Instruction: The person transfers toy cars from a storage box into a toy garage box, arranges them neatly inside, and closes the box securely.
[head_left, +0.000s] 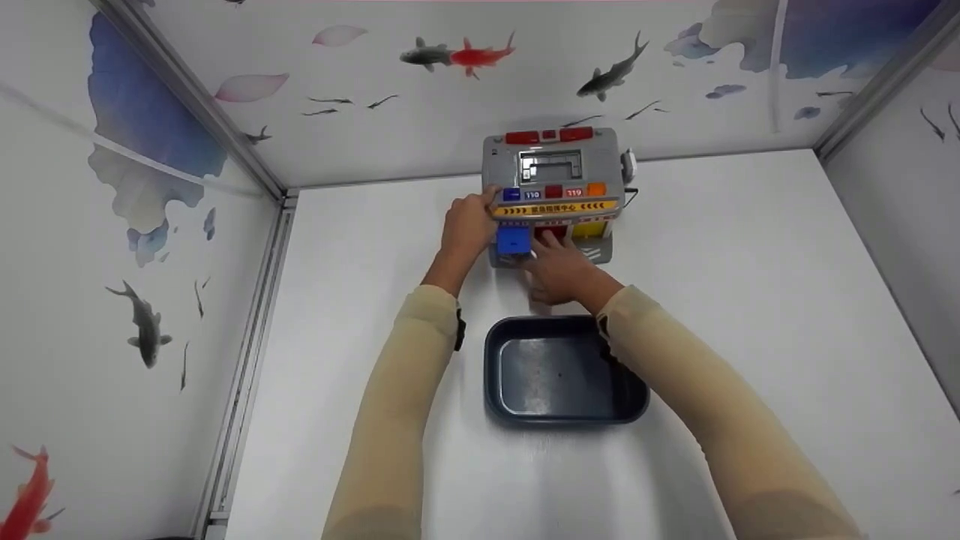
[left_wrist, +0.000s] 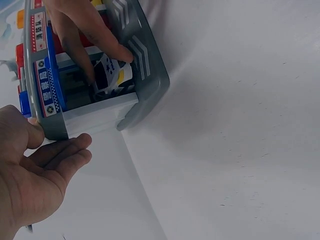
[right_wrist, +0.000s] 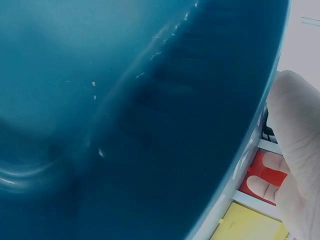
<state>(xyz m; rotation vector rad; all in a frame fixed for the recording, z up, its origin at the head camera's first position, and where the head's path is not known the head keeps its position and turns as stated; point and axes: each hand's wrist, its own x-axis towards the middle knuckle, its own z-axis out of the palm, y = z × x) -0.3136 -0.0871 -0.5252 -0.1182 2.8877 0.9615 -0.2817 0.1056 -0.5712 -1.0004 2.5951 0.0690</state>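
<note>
A grey toy garage station (head_left: 600, 165), with red top lights and coloured doors, stands against the back wall in the head view. My left hand (head_left: 469, 225) grips its left side, thumb at the front edge and fingers along the side wall. The blue door (head_left: 514, 241) is swung up. In the bay beneath it sits a small white toy police car (left_wrist: 114, 77), which my right hand (head_left: 559, 270) pinches between two fingers. Other fingers of that hand lie over the red door (right_wrist: 267, 172). The yellow door (right_wrist: 247, 225) beside it is closed.
A dark blue plastic basin (head_left: 566, 375) stands on the white table (head_left: 360, 315) in front of the station, below my right forearm. White panels with painted fish (head_left: 480, 54) enclose the table at the back and sides.
</note>
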